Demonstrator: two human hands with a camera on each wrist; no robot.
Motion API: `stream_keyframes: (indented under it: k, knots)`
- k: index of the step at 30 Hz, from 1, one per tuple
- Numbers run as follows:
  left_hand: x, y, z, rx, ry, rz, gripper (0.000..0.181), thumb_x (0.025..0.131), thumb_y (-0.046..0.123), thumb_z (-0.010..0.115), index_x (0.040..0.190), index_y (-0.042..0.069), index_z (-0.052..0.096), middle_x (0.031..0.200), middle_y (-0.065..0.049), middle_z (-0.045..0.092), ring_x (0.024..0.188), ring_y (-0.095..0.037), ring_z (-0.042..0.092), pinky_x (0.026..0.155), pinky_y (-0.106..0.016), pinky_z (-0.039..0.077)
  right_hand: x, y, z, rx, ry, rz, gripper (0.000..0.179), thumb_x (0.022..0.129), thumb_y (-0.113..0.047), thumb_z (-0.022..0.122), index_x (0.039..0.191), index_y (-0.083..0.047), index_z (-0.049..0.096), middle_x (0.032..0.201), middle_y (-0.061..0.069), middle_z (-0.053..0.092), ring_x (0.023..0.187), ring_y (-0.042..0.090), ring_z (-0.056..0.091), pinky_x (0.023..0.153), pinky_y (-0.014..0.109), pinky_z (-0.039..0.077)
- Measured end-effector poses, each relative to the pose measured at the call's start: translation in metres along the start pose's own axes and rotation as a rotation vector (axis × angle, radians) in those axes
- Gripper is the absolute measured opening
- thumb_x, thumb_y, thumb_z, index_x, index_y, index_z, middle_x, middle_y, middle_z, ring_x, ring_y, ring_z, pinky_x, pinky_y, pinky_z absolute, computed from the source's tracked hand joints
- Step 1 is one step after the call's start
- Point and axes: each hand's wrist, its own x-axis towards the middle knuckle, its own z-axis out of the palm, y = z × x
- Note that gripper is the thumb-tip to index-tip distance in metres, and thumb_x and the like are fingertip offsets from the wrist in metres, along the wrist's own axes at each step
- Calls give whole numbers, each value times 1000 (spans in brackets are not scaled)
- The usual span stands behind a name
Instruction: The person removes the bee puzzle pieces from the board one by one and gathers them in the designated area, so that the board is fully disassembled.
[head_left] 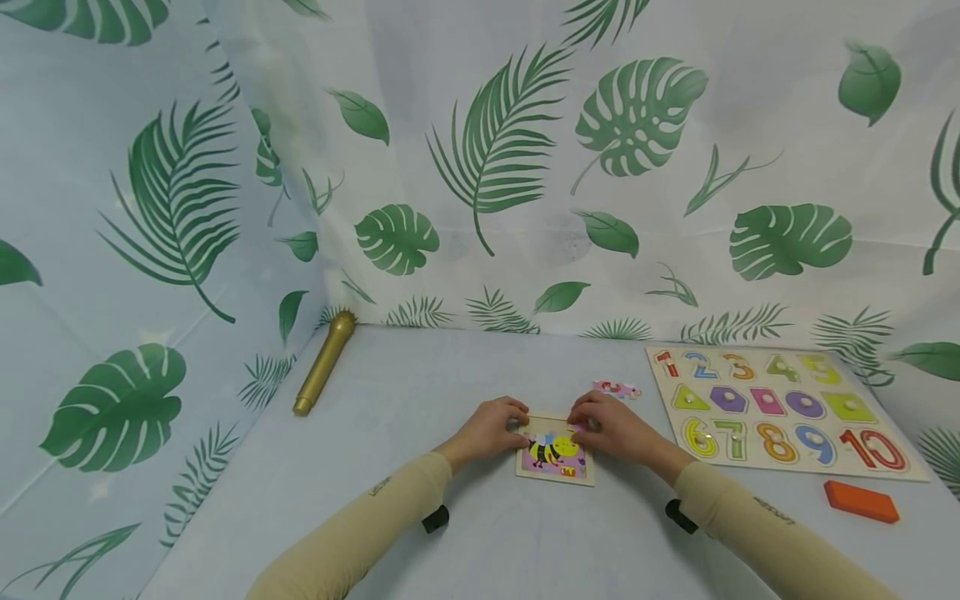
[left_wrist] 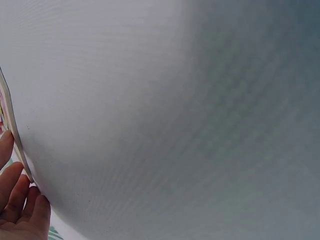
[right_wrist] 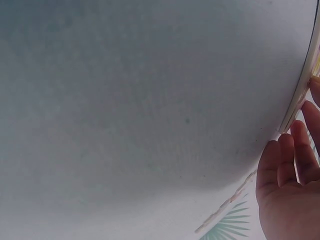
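Observation:
A small bee jigsaw puzzle (head_left: pixel 553 457) lies on the table in a light wooden frame, its upper strip showing bare wood. My left hand (head_left: pixel 491 429) holds the frame by its upper left corner, thumb towards the picture; in the left wrist view the fingers of the left hand (left_wrist: pixel 22 210) curl against the frame's edge. At the upper right corner, my right hand (head_left: pixel 615 427) grips the frame with bent fingers, partly covering the picture. The right wrist view shows the right hand (right_wrist: pixel 290 185) at the frame's edge. A loose pink puzzle piece (head_left: pixel 618 389) lies just behind the right hand.
A wooden number and shape board (head_left: pixel 757 460) lies to the right, with an orange block (head_left: pixel 861 501) in front of it. At the back left lies a gold microphone-shaped object (head_left: pixel 324 364). Leaf-patterned cloth (head_left: pixel 517 275) walls the back and left side.

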Motion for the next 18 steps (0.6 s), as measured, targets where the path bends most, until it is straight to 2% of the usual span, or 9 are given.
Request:
stream_keyframes:
  k: [18]
  knots:
    - [-1,1,-1,-1,0,-5,31,87,19,76,114,4,71,130,-4,60,125,-21,53,108,-34,40,0,4,2,6,34,3,15,91,-15,71,106,-12,69,108,0,60,95,18,52,88,41,49]
